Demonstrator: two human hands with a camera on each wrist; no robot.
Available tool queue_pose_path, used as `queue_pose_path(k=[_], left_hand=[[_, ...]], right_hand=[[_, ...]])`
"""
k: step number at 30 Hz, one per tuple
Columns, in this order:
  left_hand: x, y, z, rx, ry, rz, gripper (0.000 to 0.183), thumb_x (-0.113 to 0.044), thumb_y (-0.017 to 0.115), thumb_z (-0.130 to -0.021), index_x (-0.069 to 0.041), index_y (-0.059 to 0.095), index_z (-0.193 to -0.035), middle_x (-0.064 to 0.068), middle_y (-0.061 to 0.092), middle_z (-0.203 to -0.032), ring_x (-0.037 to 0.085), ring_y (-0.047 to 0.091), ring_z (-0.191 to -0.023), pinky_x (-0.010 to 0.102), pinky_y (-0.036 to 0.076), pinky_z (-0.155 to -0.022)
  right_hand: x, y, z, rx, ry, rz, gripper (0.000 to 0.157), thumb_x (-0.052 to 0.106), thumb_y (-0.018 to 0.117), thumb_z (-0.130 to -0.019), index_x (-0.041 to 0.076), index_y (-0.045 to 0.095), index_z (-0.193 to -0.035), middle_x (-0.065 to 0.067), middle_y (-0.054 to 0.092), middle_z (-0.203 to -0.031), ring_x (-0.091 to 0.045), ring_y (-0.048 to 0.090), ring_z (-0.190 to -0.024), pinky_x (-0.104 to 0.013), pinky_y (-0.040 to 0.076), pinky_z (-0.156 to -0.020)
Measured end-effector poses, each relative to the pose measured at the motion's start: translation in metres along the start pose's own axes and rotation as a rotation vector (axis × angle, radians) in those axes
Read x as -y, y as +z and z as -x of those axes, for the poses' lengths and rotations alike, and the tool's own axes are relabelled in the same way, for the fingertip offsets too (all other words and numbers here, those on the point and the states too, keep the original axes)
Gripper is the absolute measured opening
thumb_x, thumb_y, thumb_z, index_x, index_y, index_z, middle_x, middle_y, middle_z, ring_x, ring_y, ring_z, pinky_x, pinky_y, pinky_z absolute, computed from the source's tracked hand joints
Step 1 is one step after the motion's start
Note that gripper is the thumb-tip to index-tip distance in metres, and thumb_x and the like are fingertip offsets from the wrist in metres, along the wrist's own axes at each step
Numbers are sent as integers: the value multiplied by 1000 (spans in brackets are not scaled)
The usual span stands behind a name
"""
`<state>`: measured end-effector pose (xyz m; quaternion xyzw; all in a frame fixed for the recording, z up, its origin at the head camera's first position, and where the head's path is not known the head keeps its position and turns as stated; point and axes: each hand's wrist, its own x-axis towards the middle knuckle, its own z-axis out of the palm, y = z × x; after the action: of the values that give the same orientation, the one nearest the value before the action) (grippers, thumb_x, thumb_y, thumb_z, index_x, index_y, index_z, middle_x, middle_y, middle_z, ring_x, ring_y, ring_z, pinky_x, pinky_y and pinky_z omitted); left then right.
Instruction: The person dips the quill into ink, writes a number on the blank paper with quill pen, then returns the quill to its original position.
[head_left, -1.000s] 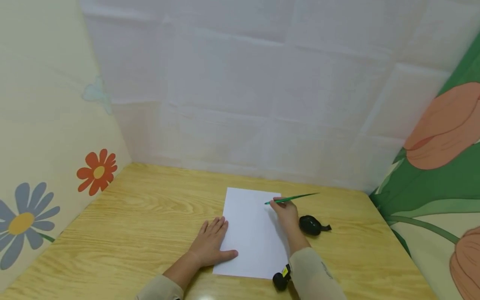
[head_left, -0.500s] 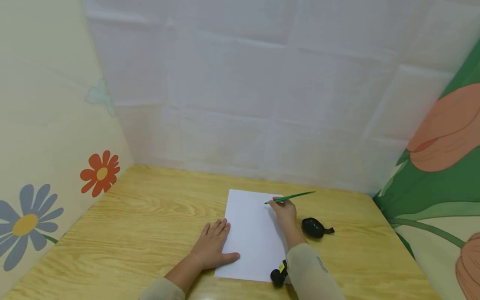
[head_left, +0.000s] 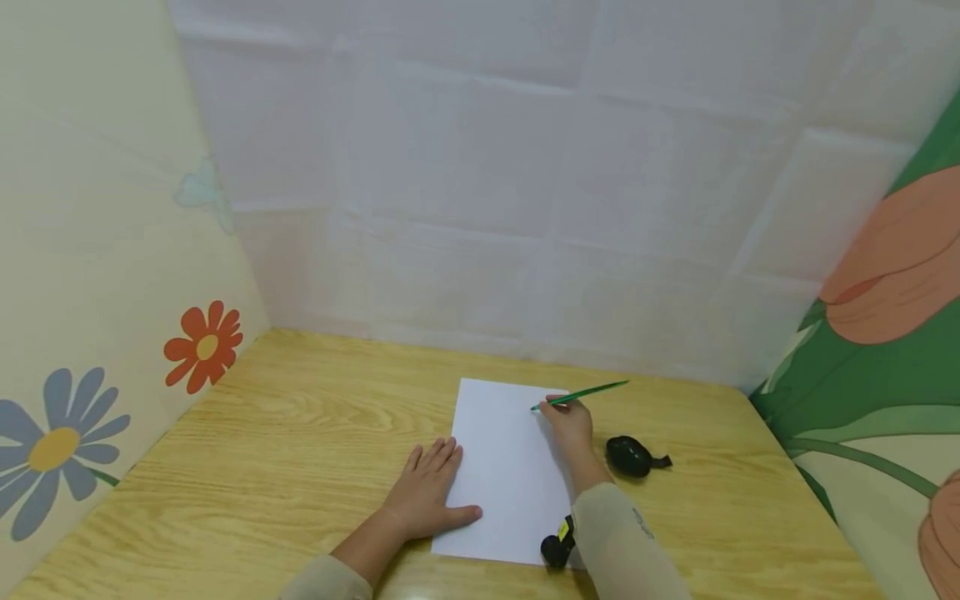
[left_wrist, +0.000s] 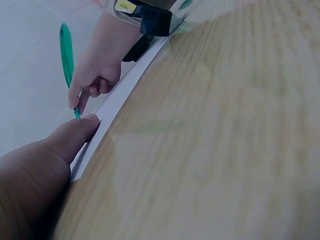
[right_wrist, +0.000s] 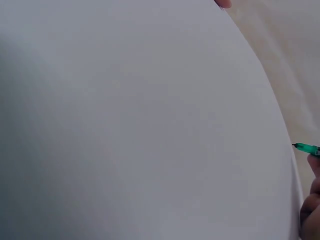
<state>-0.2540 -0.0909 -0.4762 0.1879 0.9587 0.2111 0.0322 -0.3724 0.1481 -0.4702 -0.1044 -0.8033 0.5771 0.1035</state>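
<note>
A sheet of white paper lies on the wooden table. My left hand rests flat at its left edge, fingers spread and thumb on the sheet. Near the upper right corner my right hand pinches a slim green pen between thumb and fingertips. Its tip points left and down at the paper; whether it touches, I cannot tell. The left wrist view shows the pen with a broad, leaf-like upper end. In the right wrist view the pen has a dark, fine point. No marks show on the paper.
A glossy black oval thing with a short tail lies right of my right forearm. A black device with a yellow label sits at my right wrist, over the paper's lower right corner. A white cloth hangs behind the table.
The pen's far end has swung slightly left and up, while its tip stays near the same spot over the paper. The view has shifted slightly. My left hand stays on the sheet.
</note>
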Motion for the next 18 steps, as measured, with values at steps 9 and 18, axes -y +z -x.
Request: queue_pose_path(k=[9,18], left_hand=[[0,0,-1,10,-6,0,102,-68,60,-83,2,32,-151,19,25,-161,35,18,-151,58,8,-122],[0,0,-1,10,-6,5,101,-68,60,-83,2,32,-151,18,25,-161,35,18,-151,58,8,-122]], right_hand=[[1,1,0,9,13,-14,25,11,71,-86,-6,69,-105,-25,70,-109,-33,67,-104,-30,57,-85],[-2,0,0,37,28,4,26,12,70,-87,-5,69,-106,-24,69,-112,-35,66,-106,-33,57,-87]])
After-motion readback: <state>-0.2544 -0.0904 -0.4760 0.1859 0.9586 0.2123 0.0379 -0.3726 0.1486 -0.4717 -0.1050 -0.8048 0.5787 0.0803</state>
